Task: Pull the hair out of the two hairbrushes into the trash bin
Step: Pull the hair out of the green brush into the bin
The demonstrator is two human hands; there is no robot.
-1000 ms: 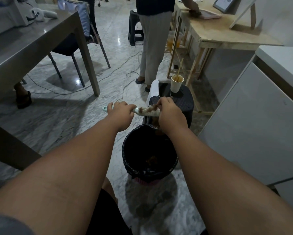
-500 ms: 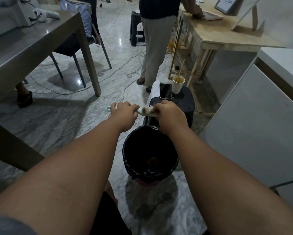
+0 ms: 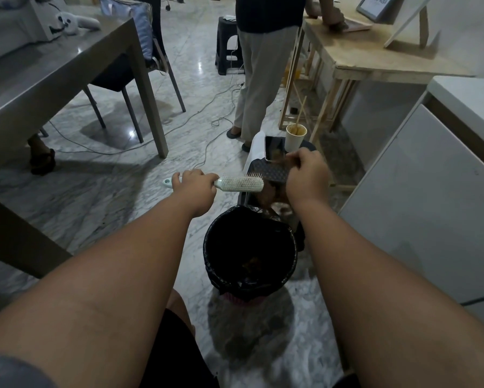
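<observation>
Gripping one brush (image 3: 242,184) by its handle, left hand (image 3: 195,189) is clenching; right hand (image 3: 308,175) is pinching one hair clump (image 3: 276,161) near one bin (image 3: 207,247).

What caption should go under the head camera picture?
Left hand holds a hairbrush near the trash bin while the right hand pinches pulled-out hair.

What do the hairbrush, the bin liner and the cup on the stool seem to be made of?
Hairbrush: probably plastic, pale and smooth, with a moulded handle hole. Bin liner: thin black plastic film, glossy and wrinkled. Cup: likely paper, matte white.
</observation>
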